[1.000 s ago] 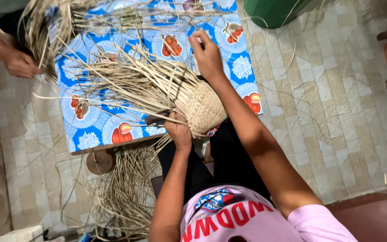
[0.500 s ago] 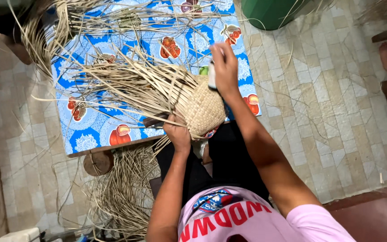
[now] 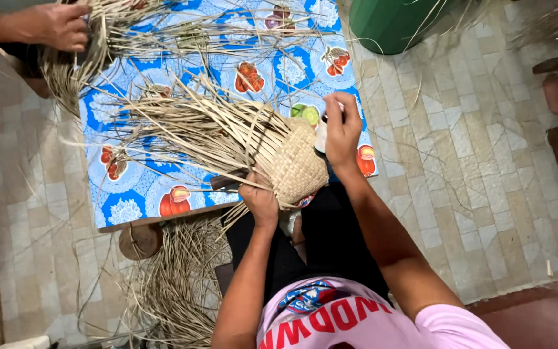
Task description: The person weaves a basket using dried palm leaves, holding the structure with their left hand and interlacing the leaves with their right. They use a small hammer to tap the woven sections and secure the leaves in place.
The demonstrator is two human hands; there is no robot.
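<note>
Left hand [image 3: 261, 201] clamped on the near side of the half-woven straw basket [image 3: 295, 169], fingers curled tight at its rim. Basket sits at the near edge of the surface [image 3: 130, 194], toward its right corner, with loose strips [image 3: 188, 126] fanning out to the left. Right hand [image 3: 342, 129] just beyond the basket, fingers pinched shut on a small white-and-dark object [image 3: 321, 137]; can't tell what it is. Another person's hand [image 3: 56, 26] grips a straw bundle [image 3: 72, 71] at the far left corner.
</note>
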